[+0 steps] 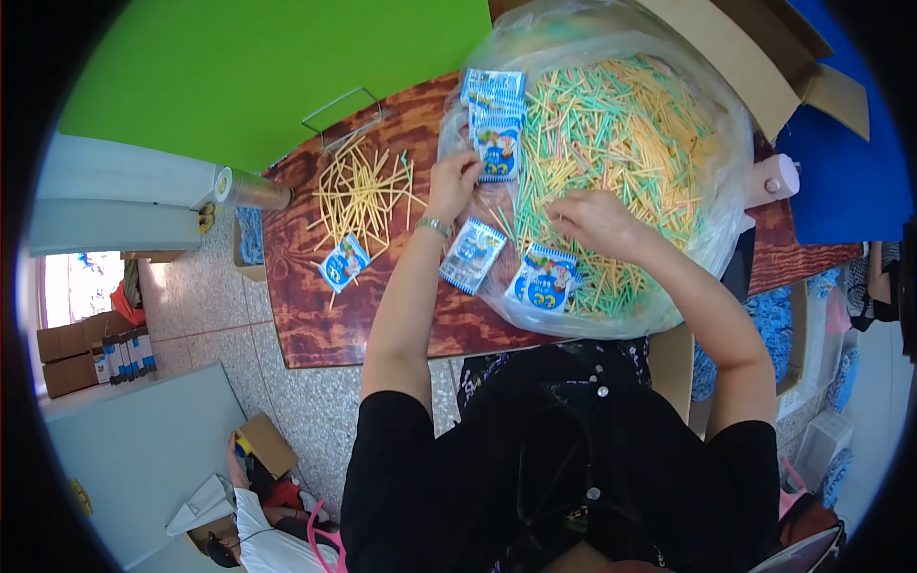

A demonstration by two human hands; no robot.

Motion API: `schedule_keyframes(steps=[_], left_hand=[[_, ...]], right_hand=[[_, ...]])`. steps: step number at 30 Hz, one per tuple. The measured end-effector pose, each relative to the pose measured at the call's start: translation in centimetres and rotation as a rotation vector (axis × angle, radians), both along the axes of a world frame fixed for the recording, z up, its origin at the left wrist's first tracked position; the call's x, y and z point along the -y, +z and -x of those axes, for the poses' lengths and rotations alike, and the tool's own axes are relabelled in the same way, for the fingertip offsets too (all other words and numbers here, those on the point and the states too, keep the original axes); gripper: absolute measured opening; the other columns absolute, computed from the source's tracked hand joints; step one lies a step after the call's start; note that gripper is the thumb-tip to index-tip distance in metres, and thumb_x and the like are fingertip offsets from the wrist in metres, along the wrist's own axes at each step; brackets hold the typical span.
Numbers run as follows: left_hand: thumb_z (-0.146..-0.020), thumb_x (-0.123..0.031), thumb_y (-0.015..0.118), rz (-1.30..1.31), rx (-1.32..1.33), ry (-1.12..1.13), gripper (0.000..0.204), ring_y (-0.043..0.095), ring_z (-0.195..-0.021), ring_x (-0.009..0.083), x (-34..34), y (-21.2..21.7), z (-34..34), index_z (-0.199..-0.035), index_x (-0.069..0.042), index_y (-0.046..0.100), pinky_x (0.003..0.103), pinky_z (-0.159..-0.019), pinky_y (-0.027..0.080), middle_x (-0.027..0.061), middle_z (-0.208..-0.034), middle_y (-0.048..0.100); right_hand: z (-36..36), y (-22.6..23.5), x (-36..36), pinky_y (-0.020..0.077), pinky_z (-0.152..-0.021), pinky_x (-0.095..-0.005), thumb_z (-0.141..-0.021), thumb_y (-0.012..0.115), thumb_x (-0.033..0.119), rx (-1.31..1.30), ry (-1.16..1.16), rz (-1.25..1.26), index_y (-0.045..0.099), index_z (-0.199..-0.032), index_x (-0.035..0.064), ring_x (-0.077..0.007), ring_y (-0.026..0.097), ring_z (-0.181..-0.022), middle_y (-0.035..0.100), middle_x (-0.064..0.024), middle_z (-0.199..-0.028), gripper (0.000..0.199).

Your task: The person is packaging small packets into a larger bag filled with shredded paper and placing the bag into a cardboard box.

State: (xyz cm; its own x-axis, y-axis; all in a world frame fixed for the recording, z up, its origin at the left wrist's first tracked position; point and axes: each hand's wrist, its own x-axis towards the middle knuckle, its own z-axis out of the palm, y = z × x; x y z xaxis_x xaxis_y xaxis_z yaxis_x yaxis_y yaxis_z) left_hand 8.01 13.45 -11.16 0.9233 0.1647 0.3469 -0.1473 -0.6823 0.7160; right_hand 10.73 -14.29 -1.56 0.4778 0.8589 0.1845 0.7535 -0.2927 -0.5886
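A large clear plastic bag (734, 167) lies spread on the table, heaped with thin green, yellow and pink sticks (621, 143). Along its left side is a stack of small blue-and-white packets (497, 158). My left hand (451, 186) has its fingers closed at the left edge of the front packet in this stack. Over the sticks, my right hand (600, 224) is bent with fingertips pinched; whatever they hold is too small to make out. Nearer me lie a single packet (473, 255) and a few overlapping packets (546, 277).
A loose pile of pale yellow sticks (368, 191) lies on the reddish-brown table (315, 334), with another packet (344, 263) at its front. A cylindrical container (253, 189) is at the left edge, a pink-white cup (774, 179) right. An open cardboard box (726, 57) stands behind.
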Motion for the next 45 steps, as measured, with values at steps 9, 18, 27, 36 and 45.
schedule_keyframes(steps=[9, 18, 27, 36, 45], left_hand=[[-0.081, -0.016, 0.071, -0.067, 0.064, 0.161, 0.016, 0.065, -0.073, 0.0255, 3.5, 4.7, 3.0, -0.089, -0.003, 0.067, 0.035, -0.066, 0.051, 0.0134, -0.081, 0.067], [-0.087, -0.016, 0.068, 0.013, -0.412, -0.287, 0.025, 0.061, -0.066, 0.0126, 10.3, 7.2, 11.1, -0.107, -0.002, 0.068, 0.027, -0.062, 0.049, 0.0067, -0.078, 0.068], [-0.081, -0.016, 0.076, 0.622, -0.431, -0.19, 0.019, 0.061, -0.059, 0.0048, 12.7, 8.3, 9.5, -0.08, 0.0, 0.067, 0.024, -0.052, 0.048, 0.0031, -0.067, 0.068], [-0.078, -0.012, 0.075, 0.046, 0.143, -0.168, 0.023, 0.054, -0.052, 0.0212, 15.2, 9.5, 6.8, -0.075, -0.001, 0.055, 0.033, -0.05, 0.043, 0.0115, -0.063, 0.055], [-0.077, -0.013, 0.078, 0.281, -0.108, -0.05, 0.028, 0.051, -0.051, 0.0129, 14.0, 7.6, 7.3, -0.071, -0.001, 0.054, 0.028, -0.049, 0.041, 0.0069, -0.06, 0.054]], right_hand=[[3.5, -2.0, 0.4, 0.0539, -0.073, -0.0401, -0.079, 0.069, 0.027, 0.158, 0.034, 0.413, 0.067, -0.085, 0.0074, -0.0281, 0.061, -0.096, 0.064, -0.0095, -0.089, 0.021], [1.5, 3.2, 2.3, 0.0514, -0.066, -0.0368, -0.08, 0.067, 0.015, 0.312, -0.041, 0.13, 0.061, -0.084, 0.0079, -0.0251, 0.063, -0.079, 0.064, -0.0061, -0.08, 0.01], [1.3, 4.7, 3.2, 0.0488, -0.063, -0.0394, -0.082, 0.067, 0.016, -0.348, -0.099, -0.128, 0.06, -0.093, 0.0033, -0.0316, 0.064, -0.073, 0.066, -0.0125, -0.078, 0.018], [-0.1, 5.7, 4.8, 0.0513, -0.072, -0.0383, -0.08, 0.066, 0.007, -0.117, 0.026, -0.121, 0.054, -0.112, 0.0051, -0.0314, 0.065, -0.083, 0.063, -0.0129, -0.094, 0.034], [-12.9, -1.9, 13.5, 0.0518, -0.071, -0.0385, -0.075, 0.07, 0.031, -0.062, -0.524, 0.324, 0.069, -0.079, 0.005, -0.0297, 0.066, -0.075, 0.068, -0.0132, -0.077, 0.026]])
